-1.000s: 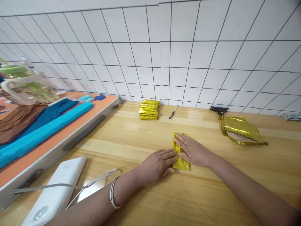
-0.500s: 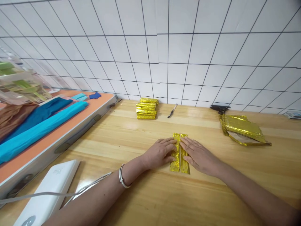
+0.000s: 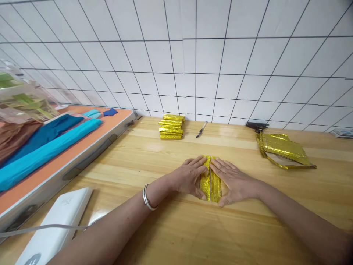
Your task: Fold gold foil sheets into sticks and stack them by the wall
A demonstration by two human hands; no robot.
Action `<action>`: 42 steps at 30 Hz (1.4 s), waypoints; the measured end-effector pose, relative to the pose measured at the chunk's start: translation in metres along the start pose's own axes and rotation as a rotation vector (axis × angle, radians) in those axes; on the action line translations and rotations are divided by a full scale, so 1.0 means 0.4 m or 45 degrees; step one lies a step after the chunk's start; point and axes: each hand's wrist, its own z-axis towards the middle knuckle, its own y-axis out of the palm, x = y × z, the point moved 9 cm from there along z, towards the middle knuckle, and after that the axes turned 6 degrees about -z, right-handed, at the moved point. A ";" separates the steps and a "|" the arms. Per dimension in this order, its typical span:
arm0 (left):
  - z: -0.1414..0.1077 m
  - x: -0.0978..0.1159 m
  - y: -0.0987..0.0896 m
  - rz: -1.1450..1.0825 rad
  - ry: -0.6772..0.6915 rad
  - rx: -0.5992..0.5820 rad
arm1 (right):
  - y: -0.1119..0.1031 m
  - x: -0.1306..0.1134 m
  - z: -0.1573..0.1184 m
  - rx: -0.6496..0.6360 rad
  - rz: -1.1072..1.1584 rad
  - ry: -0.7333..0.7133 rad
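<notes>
A folded piece of gold foil paper (image 3: 211,184) lies flat on the wooden table, with a seam running down its middle. On its left half rests my left hand (image 3: 191,176), fingers stretched over the foil and the thumb at the near left corner. My right hand (image 3: 234,180) lies on the right half, its fingers spread along the seam and the thumb out at the near right corner. Both hands press on the foil from above and are not closed round it. A silver bangle (image 3: 146,198) circles my left wrist.
Folded gold foil pieces (image 3: 171,127) stand by the tiled wall, beside a pen (image 3: 202,129). At right lies a gold foil packet (image 3: 285,149) near a black object (image 3: 257,126). A white device (image 3: 59,224) with a cable and an orange-topped board (image 3: 110,127) bearing blue cloth occupy the left.
Both thumbs have spread away from the fingers, down to the near corners of the foil. The fingers stay near the seam. The foil lies about where it was.
</notes>
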 end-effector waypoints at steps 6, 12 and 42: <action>0.012 -0.008 0.002 0.006 0.033 0.000 | 0.004 0.002 0.002 -0.007 -0.004 0.016; 0.008 0.001 -0.001 0.007 0.038 0.000 | -0.007 -0.006 -0.001 -0.001 -0.008 0.000; 0.031 -0.059 -0.003 0.127 -0.051 -0.079 | -0.018 0.035 0.052 -0.187 0.040 0.086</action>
